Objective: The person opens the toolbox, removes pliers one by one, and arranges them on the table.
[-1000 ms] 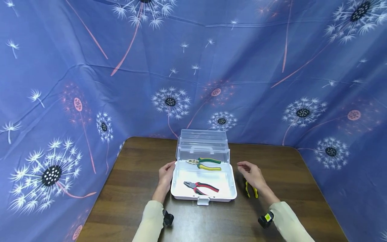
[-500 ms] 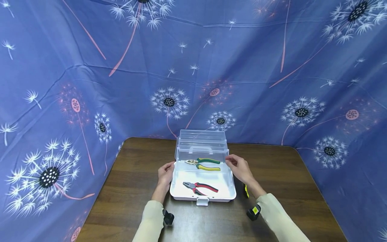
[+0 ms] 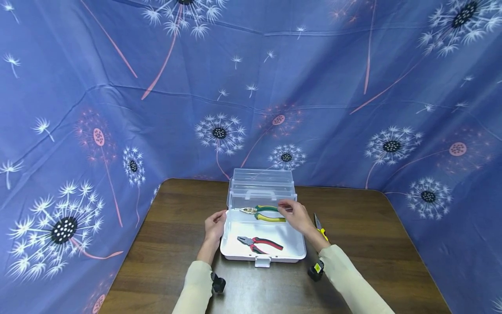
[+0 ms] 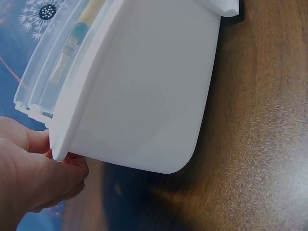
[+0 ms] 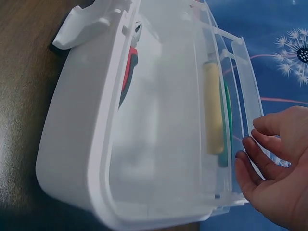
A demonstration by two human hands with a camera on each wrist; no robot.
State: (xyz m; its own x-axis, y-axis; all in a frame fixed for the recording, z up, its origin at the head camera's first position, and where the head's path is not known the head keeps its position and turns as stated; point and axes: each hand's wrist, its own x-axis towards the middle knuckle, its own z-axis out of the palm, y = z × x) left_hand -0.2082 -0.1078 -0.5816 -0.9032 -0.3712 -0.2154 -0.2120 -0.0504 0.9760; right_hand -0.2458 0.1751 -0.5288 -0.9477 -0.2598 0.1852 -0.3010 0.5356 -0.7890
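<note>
Pinching box [image 4: 139, 86] with left hand [image 3: 214, 226], ten o'clock; holding right hand [image 3: 299, 216], with spread fingers [image 5: 263, 159], near green pliers [image 3: 266, 208], one o'clock.

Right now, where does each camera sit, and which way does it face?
Head: on the head, facing forward and down at the white box; sleeves, left hand and right hand show.
Left wrist: worn there, facing the box's outer left wall; the left hand pinching its edge shows.
Right wrist: worn there, facing across into the box; the right hand shows.
Shared: the head and right wrist views both show the red-and-black pliers.
</note>
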